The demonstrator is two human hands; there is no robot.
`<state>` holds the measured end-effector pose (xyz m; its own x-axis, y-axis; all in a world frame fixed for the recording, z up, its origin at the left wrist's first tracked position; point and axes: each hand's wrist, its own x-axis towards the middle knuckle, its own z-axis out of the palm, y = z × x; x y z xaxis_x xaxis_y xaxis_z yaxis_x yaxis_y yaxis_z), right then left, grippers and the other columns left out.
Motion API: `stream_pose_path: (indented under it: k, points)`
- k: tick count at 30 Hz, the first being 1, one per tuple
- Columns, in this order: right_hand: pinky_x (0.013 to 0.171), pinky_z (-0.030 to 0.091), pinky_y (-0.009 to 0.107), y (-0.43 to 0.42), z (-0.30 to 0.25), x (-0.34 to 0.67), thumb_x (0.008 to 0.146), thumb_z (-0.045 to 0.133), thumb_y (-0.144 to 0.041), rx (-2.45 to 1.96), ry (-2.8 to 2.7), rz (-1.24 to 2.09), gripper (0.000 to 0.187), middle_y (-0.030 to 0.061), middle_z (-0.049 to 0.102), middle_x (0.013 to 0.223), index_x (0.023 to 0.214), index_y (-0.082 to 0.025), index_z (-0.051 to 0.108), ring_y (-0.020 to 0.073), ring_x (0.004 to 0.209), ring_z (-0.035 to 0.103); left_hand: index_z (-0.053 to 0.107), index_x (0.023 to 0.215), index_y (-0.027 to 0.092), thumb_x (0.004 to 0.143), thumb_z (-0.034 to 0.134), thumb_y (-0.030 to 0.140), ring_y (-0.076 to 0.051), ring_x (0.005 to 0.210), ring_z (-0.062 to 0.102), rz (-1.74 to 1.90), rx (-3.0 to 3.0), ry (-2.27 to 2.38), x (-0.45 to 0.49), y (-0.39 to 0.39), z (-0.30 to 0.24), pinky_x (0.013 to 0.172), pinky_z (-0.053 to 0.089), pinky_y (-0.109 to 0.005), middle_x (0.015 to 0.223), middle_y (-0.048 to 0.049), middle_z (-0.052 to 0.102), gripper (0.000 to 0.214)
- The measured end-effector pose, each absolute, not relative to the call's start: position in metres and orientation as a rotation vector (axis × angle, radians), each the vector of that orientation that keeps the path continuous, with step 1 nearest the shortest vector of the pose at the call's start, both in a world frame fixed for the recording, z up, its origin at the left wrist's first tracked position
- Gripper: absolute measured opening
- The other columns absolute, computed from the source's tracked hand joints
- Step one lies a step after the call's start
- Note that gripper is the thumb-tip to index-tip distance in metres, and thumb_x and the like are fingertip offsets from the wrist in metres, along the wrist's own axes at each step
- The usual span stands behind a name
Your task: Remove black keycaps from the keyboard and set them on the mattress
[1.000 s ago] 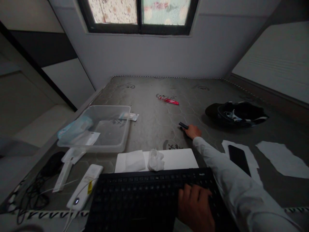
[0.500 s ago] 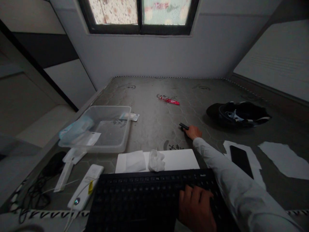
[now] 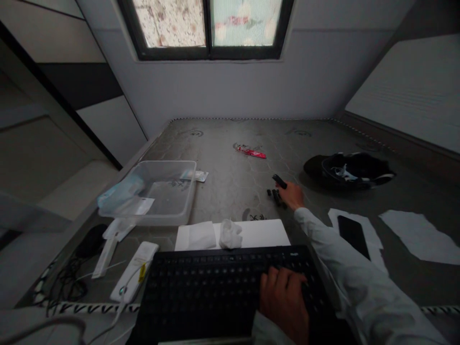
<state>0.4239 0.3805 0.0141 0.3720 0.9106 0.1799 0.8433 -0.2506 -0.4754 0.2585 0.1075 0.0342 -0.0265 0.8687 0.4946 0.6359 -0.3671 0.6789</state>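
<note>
My right hand [image 3: 292,195] reaches out over the grey patterned cloth, its fingers closed on a small black oblong piece [image 3: 279,181]. Just below those fingers, several little black pieces [image 3: 275,195] lie on the cloth; they look like keycaps. A black keyboard [image 3: 201,287] fills the lower middle of the view. My left hand [image 3: 283,297] rests over its right part with the fingers bent and close together. What is under those fingertips is hidden. Behind the keyboard lies a white sheet or board [image 3: 264,232] with crumpled tissue [image 3: 230,234] on it.
At the left stands a clear plastic box [image 3: 189,206] with a bluish packet inside. A power strip [image 3: 134,270] and cables lie nearer. A red strip [image 3: 253,153] is farther back. To the right are a black cap [image 3: 345,172], a phone [image 3: 352,235] and white paper [image 3: 420,235].
My right hand has risen slightly with the black piece, and the little black pieces beneath it now show. My left hand stays on the keyboard. The view has shifted a little.
</note>
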Motion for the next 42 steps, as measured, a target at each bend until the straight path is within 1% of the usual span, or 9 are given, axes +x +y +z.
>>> stream_pose_path:
  k: [2,8,13,17,20,23,27,32,42]
  points:
    - [0.068,0.042,0.032,0.366,0.030,0.423,0.086,0.050,-0.047,-2.049,-1.446,0.187,0.036,0.0115,0.072,0.085,0.093,-0.023,0.076,0.0275,0.083,0.066,0.066,0.089,0.030,0.084,0.059,0.012,-0.019,0.075,0.056,1.259,2.026,1.549,0.254,0.106,0.036,0.066,0.034,-0.036,0.083,0.0042,0.069,0.019]
    - [0.064,0.038,0.032,0.288,0.055,0.430,0.084,0.044,-0.067,-1.790,-0.997,0.147,0.059,0.0105,0.067,0.069,0.077,-0.016,0.072,0.0255,0.071,0.060,0.065,0.090,0.026,0.085,0.055,0.009,-0.021,0.083,0.057,1.225,1.982,1.527,0.249,0.105,0.037,0.073,0.038,-0.036,0.087,0.0010,0.068,0.020]
    - [0.049,0.031,0.025,0.210,0.045,0.435,0.077,0.062,-0.064,-1.347,-0.524,0.413,0.047,-0.0034,0.047,0.056,0.071,-0.017,0.061,0.0113,0.050,0.041,0.065,0.089,0.023,0.087,0.053,0.009,-0.021,0.084,0.058,1.238,2.019,1.476,0.247,0.108,0.040,0.076,0.043,-0.036,0.089,-0.0011,0.069,0.018]
    - [0.049,0.032,0.021,0.171,0.059,0.430,0.070,0.076,-0.050,-0.958,-0.479,0.651,0.039,-0.0056,0.046,0.063,0.070,-0.018,0.055,0.0061,0.052,0.037,0.066,0.094,0.020,0.089,0.051,0.010,-0.020,0.089,0.060,1.200,2.073,1.401,0.243,0.109,0.045,0.082,0.047,-0.035,0.092,-0.0034,0.069,0.018]
    - [0.049,0.032,0.020,0.147,0.076,0.425,0.070,0.079,-0.047,-0.787,-0.516,0.808,0.041,-0.0061,0.041,0.062,0.064,-0.018,0.050,0.0062,0.054,0.036,0.068,0.098,0.021,0.089,0.058,0.022,-0.022,0.094,0.059,1.091,2.230,1.420,0.232,0.109,0.054,0.084,0.047,-0.038,0.099,-0.0057,0.067,0.013]
    - [0.049,0.032,0.021,0.126,0.086,0.418,0.076,0.075,-0.045,-0.669,-0.519,0.968,0.043,-0.0063,0.034,0.060,0.060,-0.019,0.043,0.0079,0.054,0.032,0.067,0.108,0.025,0.085,0.064,0.043,-0.026,0.099,0.058,0.830,2.543,1.315,0.217,0.110,0.064,0.085,0.046,-0.044,0.109,-0.0061,0.065,0.030]
    - [0.051,0.034,0.023,0.109,0.088,0.399,0.080,0.070,-0.042,-0.592,-0.465,1.142,0.041,-0.0058,0.032,0.058,0.061,-0.020,0.041,0.0095,0.054,0.030,0.062,0.121,0.027,0.085,0.060,0.053,-0.028,0.112,0.054,0.656,2.743,1.176,0.203,0.114,0.066,0.093,0.042,-0.046,0.126,-0.0067,0.060,0.044]
    - [0.052,0.034,0.023,0.112,0.085,0.370,0.077,0.073,-0.043,-0.627,-0.494,1.278,0.041,-0.0054,0.032,0.057,0.060,-0.021,0.043,0.0098,0.054,0.032,0.058,0.127,0.035,0.085,0.057,0.058,-0.028,0.123,0.047,0.575,2.775,1.191,0.203,0.115,0.061,0.098,0.037,-0.049,0.148,-0.0032,0.042,0.047]
    - [0.047,0.034,0.023,0.115,0.078,0.364,0.078,0.066,-0.053,-0.810,-0.626,1.264,0.045,-0.0065,0.029,0.056,0.061,-0.023,0.037,0.0094,0.049,0.030,0.064,0.120,0.036,0.081,0.067,0.051,-0.027,0.121,0.048,0.589,2.645,1.168,0.203,0.118,0.063,0.097,0.037,-0.045,0.138,-0.0027,0.052,0.042]
